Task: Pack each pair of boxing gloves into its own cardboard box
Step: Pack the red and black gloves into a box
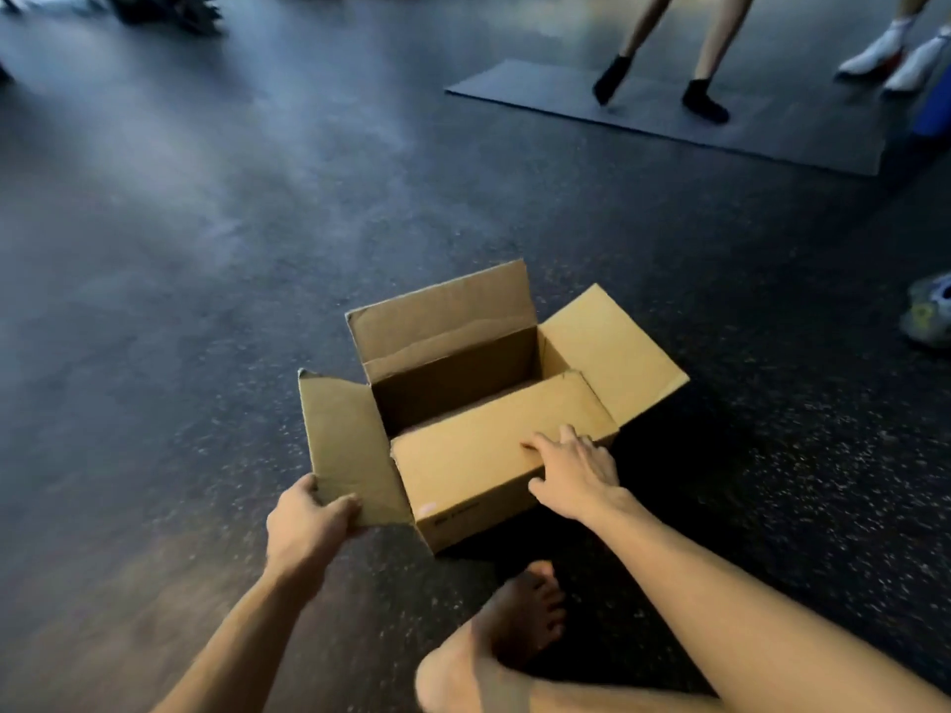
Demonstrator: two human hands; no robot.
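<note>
An open brown cardboard box (463,470) sits on the dark speckled floor in front of me. Its far and right flaps stand open, and the near flap is folded partly over the opening. My left hand (309,517) pinches the lower corner of the left flap. Resting flat on the near flap is my right hand (576,470), fingers spread. The part of the box's inside that shows is in shadow. No boxing gloves are in view.
My bare foot (520,614) and knee lie just below the box. A dark exercise mat (566,90) lies at the far right with another person's feet in black socks (705,100) on it. White shoes (875,54) and a sneaker (931,316) are at the right edge.
</note>
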